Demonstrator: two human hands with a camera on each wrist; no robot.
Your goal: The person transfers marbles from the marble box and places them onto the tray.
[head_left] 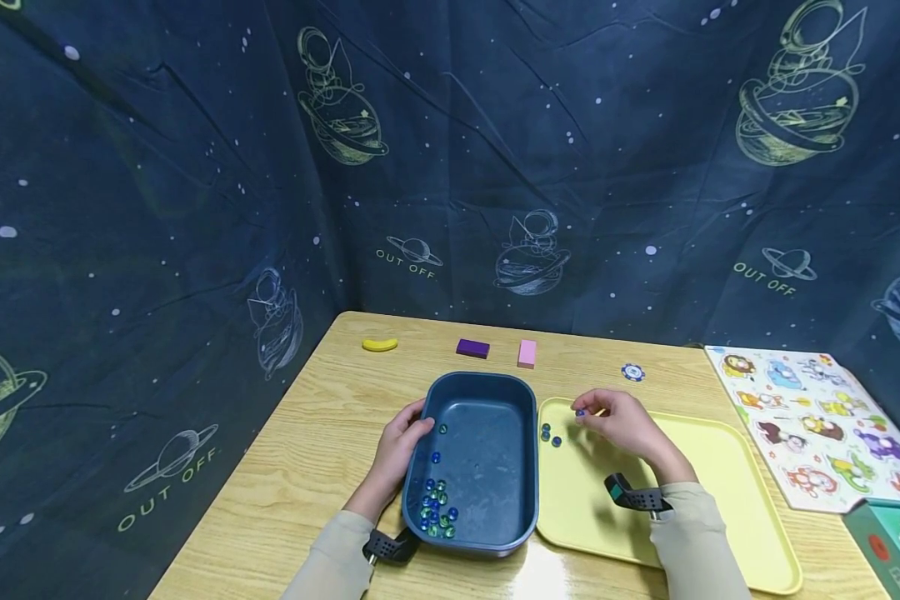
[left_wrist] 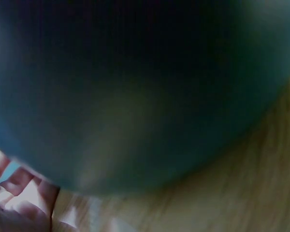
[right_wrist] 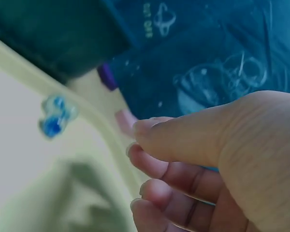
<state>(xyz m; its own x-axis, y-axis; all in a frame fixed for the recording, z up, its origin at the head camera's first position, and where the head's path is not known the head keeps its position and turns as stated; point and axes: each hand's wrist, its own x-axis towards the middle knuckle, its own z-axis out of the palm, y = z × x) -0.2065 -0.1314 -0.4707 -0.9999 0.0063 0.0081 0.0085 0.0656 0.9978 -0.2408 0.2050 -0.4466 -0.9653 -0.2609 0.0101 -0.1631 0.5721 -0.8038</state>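
Note:
My left hand (head_left: 396, 450) grips the left wall of a dark blue bin (head_left: 498, 546), its thumb over the rim. In the left wrist view the bin's dark side (left_wrist: 121, 135) fills most of the picture, with part of the fingers at lower left. Several blue and green marbles (head_left: 435, 508) lie in the bin, mostly at its near left corner. Above the yellow tray (head_left: 592, 517), my right hand (head_left: 622, 425) pinches a blue marble (head_left: 580, 412) at its fingertips; the right wrist view hides that marble. Loose marbles (right_wrist: 55, 116) lie close together at the tray's left side.
Behind the bin lie a yellow banana-shaped piece (head_left: 379, 344), a purple block (head_left: 472, 348) and a pink block (head_left: 527, 353). A poker chip (head_left: 633, 372) sits behind the tray. At right are an animal puzzle board (head_left: 817, 425) and a green box (head_left: 881, 533).

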